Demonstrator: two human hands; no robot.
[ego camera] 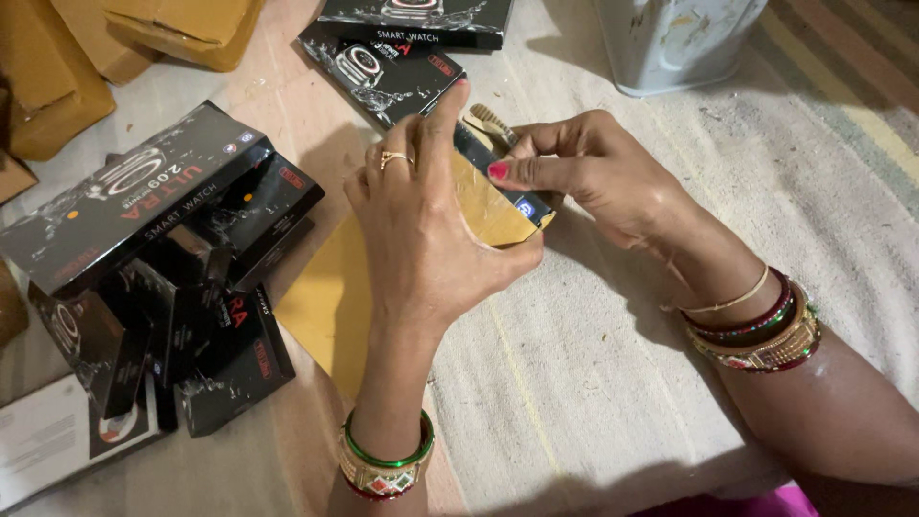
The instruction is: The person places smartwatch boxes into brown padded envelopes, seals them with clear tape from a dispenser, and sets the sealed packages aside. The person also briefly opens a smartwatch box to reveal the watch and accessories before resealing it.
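Striped cloth [593, 383] bears black boxes [144, 191], brown envelope [321, 297].

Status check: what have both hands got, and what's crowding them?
Left hand and right hand both grip one black box, half in a yellow wrapper. Pile of black boxes lies left, apart. Metal tin beyond.

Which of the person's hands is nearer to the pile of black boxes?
Left. The left hand grips the partly wrapped box just beside the pile of black boxes; the right hand is on the box's far side.
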